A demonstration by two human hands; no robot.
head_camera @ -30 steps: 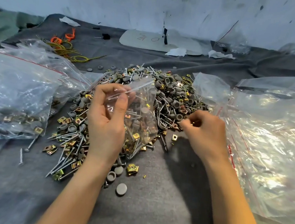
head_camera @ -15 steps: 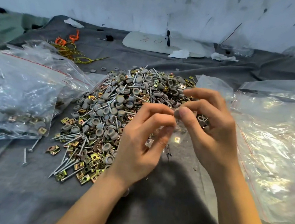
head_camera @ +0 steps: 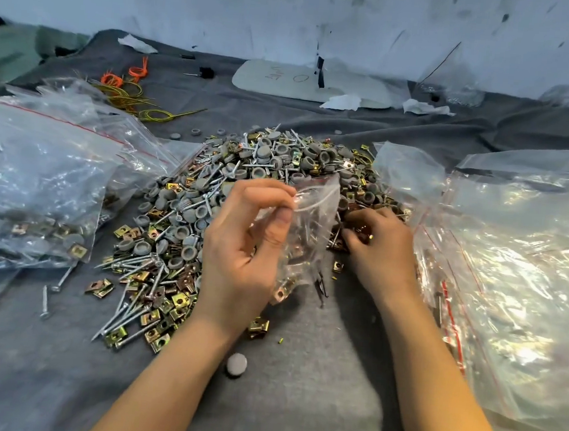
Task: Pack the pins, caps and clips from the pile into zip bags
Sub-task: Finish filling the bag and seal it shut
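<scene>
Wrinkled grey felt cloth (head_camera: 311,406) covers the table. Big clear plastic zip bags (head_camera: 512,269) sit on the right and filled bags (head_camera: 37,193) on the left. The heap of silver pins, grey round caps and brass clips (head_camera: 246,164) lies between them. The left hand (head_camera: 242,246) pinches a small clear zip bag (head_camera: 314,218) over the heap. The right hand (head_camera: 380,244) digs curled fingers into its right edge, can't tell if it's holding anything.

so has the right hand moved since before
Yes: the right hand dropped from the small clear zip bag onto the pile of pins, caps and clips.
</scene>
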